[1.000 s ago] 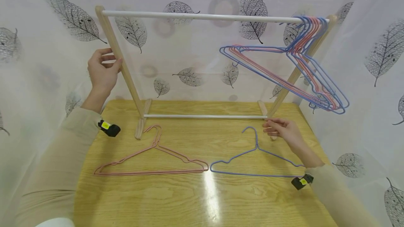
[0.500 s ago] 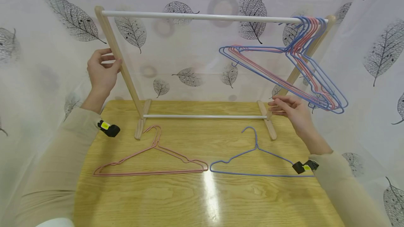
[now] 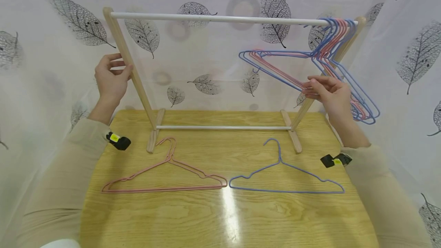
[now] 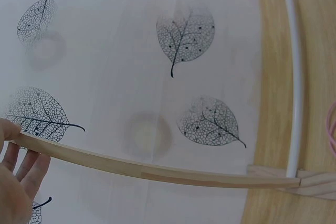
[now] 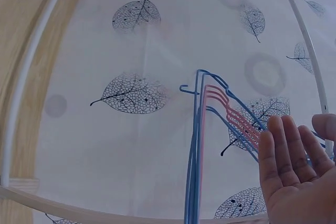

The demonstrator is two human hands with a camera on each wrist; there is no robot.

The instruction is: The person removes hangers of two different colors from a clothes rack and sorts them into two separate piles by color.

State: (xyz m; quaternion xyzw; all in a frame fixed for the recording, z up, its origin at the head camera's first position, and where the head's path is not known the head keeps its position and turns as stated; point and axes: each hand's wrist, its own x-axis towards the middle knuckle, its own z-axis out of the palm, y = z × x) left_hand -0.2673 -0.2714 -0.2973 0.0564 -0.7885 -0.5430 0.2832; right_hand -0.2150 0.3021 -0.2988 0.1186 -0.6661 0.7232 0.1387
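Note:
A small wooden clothes rack with a white top rail stands on the table. My left hand holds its left post, thumb on one side and fingers on the other; the left wrist view shows this grip on the post. Pink and blue wire hangers hang bunched at the rail's right end. In front of them is my right hand, its fingers extended. The right wrist view shows that hand with its palm facing the camera, near the hangers; whether it touches them I cannot tell.
On the wooden table lie overlapping pink hangers at left and a blue hanger at right. A white lower bar joins the rack's feet. A leaf-patterned sheet surrounds the table.
My right hand has risen from near the lower right end of the rack to the front of the hanging hangers. My left hand has stayed at the left post.

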